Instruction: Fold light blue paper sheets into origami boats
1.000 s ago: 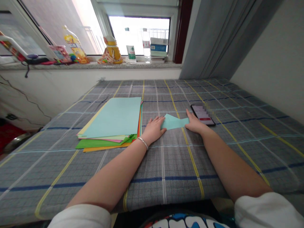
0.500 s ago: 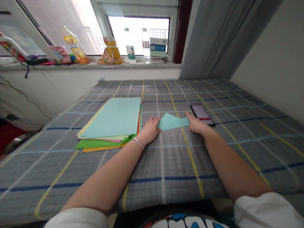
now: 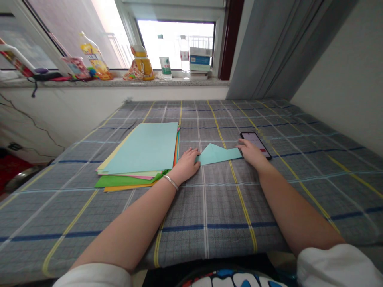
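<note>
A narrow strip of folded light-blue paper (image 3: 217,154) with a pointed peak along its far edge lies on the plaid cloth between my hands. At its left end, my left hand (image 3: 188,162) has its fingers and thumb closed about the paper, a silver bangle on the wrist. My right hand (image 3: 253,153) has the strip's right tip at its fingertips and partly covers a phone (image 3: 254,137) behind it. Left of my left hand rests a stack of coloured paper (image 3: 143,145), light blue on top, with green, yellow and orange edges showing.
Grey plaid cloth (image 3: 119,227) covers the work surface. Along the windowsill (image 3: 175,83) stand a yellow drink bottle (image 3: 95,57), a yellow jug-like container (image 3: 142,65), clear bottles and stacked boxes (image 3: 200,59). A grey curtain (image 3: 269,48) hangs at the right.
My right hand has shifted slightly right and away from me, showing a little more of the strip's right end. My left hand has moved slightly left.
</note>
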The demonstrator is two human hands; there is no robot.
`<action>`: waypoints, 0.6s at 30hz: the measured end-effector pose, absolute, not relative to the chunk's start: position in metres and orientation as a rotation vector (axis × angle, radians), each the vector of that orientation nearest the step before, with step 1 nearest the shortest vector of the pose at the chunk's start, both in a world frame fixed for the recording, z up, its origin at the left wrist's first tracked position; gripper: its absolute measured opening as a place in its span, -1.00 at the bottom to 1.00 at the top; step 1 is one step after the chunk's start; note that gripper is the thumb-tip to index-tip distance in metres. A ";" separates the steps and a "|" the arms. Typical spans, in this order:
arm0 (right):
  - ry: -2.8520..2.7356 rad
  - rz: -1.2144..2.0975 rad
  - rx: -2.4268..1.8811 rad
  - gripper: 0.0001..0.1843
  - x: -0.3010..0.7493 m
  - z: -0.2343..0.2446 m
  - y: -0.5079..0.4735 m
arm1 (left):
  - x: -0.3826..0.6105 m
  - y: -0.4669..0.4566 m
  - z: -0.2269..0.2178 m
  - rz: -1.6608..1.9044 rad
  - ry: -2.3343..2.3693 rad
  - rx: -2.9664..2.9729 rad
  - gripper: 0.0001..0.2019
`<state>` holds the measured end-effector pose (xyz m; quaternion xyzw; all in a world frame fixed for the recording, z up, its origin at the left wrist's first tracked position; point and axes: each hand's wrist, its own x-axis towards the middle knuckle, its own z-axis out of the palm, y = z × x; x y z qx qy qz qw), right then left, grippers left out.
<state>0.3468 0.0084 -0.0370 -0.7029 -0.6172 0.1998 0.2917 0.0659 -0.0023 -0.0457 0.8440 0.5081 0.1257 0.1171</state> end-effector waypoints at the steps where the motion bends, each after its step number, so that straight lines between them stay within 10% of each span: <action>1: -1.630 0.527 -1.869 -0.42 0.345 -0.036 0.009 | 0.066 -0.003 -0.045 0.386 1.496 2.463 -0.62; 12: -1.844 0.414 -1.571 -0.26 0.326 -0.041 0.003 | 0.067 -0.003 -0.042 0.747 1.503 2.210 -0.75; 18: -2.038 0.106 -1.501 -0.78 0.318 -0.024 -0.006 | 0.066 -0.007 -0.031 0.891 1.501 2.154 -0.92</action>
